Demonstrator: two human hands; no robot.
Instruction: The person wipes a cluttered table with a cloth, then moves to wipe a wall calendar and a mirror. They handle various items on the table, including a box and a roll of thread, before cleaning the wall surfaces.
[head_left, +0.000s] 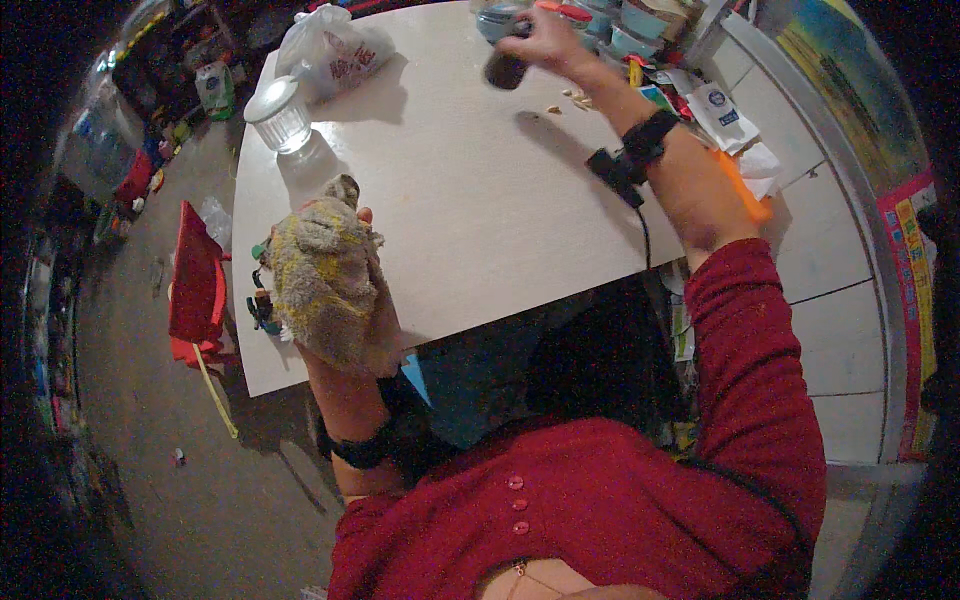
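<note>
A worn grey-and-yellow terry cloth (322, 277) covers most of my left hand (365, 215), which grips it over the near left part of the white table (465, 210). Only a fingertip and the wrist show around the cloth. At the far side, my right hand (551, 41) holds a small dark cylindrical container (506, 69), blurred and tilted above the tabletop. A few pale small pieces (577, 99) lie on the table near this hand. Small green and dark items (262, 311) stand at the left edge, partly behind the cloth.
A lidded clear glass jar (281, 120) and a tied white plastic bag (330, 56) stand at the back left. Lidded containers (645, 26) and packets (720, 116) crowd the right side. On the floor, left, is a red dustpan-like object (196, 285).
</note>
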